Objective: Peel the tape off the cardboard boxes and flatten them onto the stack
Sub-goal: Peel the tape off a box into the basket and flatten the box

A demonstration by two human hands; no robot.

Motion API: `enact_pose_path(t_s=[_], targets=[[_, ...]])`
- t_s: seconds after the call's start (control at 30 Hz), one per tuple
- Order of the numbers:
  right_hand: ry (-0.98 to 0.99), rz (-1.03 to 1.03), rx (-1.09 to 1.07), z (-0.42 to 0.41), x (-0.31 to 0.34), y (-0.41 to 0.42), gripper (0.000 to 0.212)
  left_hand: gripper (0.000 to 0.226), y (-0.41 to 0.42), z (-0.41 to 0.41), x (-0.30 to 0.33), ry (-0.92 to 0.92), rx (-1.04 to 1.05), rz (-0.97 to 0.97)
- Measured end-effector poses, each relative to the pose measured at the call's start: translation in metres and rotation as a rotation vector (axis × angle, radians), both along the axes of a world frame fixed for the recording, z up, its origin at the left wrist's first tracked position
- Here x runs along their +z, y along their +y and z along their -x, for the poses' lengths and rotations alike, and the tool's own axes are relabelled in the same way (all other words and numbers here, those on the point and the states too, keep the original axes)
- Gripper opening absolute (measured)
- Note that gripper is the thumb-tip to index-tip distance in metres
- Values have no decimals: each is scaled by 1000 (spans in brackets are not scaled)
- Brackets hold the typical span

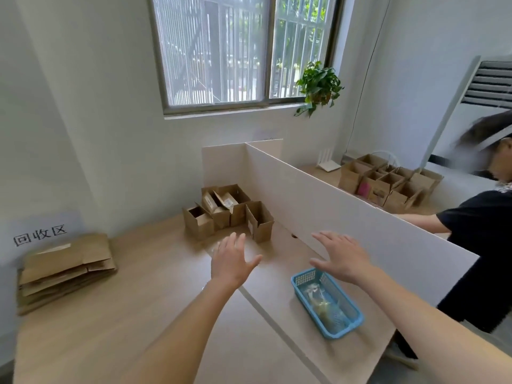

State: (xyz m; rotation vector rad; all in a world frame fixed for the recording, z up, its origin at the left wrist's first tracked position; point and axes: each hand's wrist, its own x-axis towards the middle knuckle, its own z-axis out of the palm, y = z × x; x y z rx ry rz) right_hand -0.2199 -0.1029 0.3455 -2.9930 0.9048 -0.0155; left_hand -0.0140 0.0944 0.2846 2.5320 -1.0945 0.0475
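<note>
Cardboard boxes [228, 210], a cluster of small brown ones, stand at the far end of my bench [133, 314], in the corner formed by the wall and the white partition [332, 214]. Several sit with flaps up; one nearest the partition lies on its side with its opening facing left. Printed labels show on two of them. Whether tape remains on any I cannot tell.

Flattened stack [65, 270] lies at the bench's left edge against the wall, well apart from the boxes, below a paper sign [40, 234] with printed characters.

My left hand [231, 261] hovers above the bench just short of the boxes, palm down, fingers straight and spread, holding nothing. My right hand [342, 257] hovers likewise beside the partition, fingers apart, empty.

Blue plastic basket [328, 300] rests on the bench below my right hand, with crumpled clear scraps inside.

Beyond the partition, a second group of brown boxes [388, 182] stands on the neighbouring bench, where another person in a dark shirt [482, 245] is reaching. A potted plant [318, 87] hangs by the window [243, 51].
</note>
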Motion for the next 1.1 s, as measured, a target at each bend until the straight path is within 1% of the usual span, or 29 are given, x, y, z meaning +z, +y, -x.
enact_pose_path(t_s=[0.1, 0.2, 0.33, 0.43, 0.57, 0.8, 0.87, 0.97, 1.03, 1.1], targets=[[0, -46, 40, -26, -12, -32, 80, 84, -28, -21, -8, 10, 37, -22], [-4, -55, 80, -56, -25, -74, 80, 84, -62, -45, -17, 52, 100, 0], [21, -77, 128, -109, -58, -140, 80, 85, -109, -79, -49, 97, 136, -7], [32, -152, 163, -156, -103, -190, 79, 86, -149, -110, -83, 134, 161, -42], [67, -344, 200, -219, -177, -251, 78, 90, -210, -152, -139, 238, 228, -72], [66, -596, 125, -317, -316, -335, 81, 91, -314, -220, -250, 348, 283, -151], [39, -680, 99, -342, -348, -349, 84, 92, -336, -236, -279, 370, 314, -147], [-60, -767, 78, -373, -387, -364, 85, 93, -365, -258, -315, 417, 333, -123], [-117, -809, 81, -387, -403, -368, 77, 91, -379, -270, -334, 463, 343, -81], [-176, -846, 87, -394, -413, -369, 66, 82, -387, -274, -350, 498, 380, -36]])
